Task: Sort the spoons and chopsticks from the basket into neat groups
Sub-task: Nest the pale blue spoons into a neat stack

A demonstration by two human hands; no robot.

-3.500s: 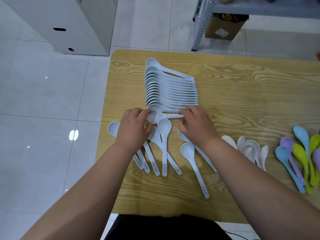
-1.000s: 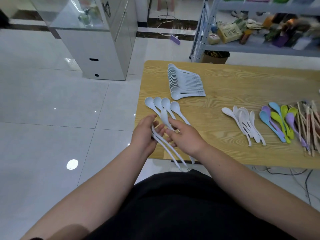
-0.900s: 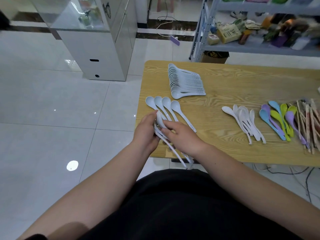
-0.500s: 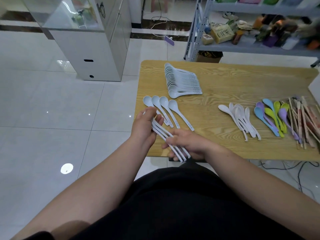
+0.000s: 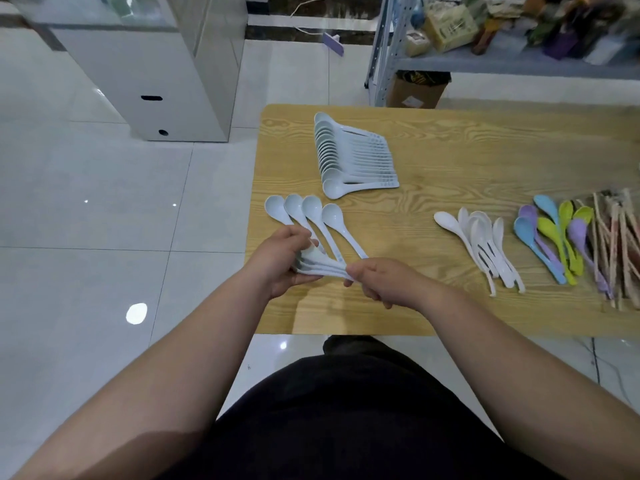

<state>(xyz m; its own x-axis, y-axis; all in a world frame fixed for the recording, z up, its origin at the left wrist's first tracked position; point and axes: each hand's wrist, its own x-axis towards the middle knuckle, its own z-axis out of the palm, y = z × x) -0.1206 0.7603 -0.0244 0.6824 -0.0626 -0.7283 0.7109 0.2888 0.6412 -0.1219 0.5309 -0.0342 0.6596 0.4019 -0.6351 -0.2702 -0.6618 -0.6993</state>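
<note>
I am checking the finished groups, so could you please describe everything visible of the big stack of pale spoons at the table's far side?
The stack of spoons is a tidy overlapping row of pale bluish soup spoons, seemingly glossy plastic. They lie on the wooden table, bowls to the left, handles pointing right with faint markings near their ends. Only the table touches it; four loose spoons lie just nearer.

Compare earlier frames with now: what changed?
Both hands left the stacked row and gathered several loose pale spoons into a bundle, left hand gripping the bowls, right hand the handles. Four spoons now lie side by side. Unchanged: stacked row, white spoons, coloured spoons and chopsticks.
</note>
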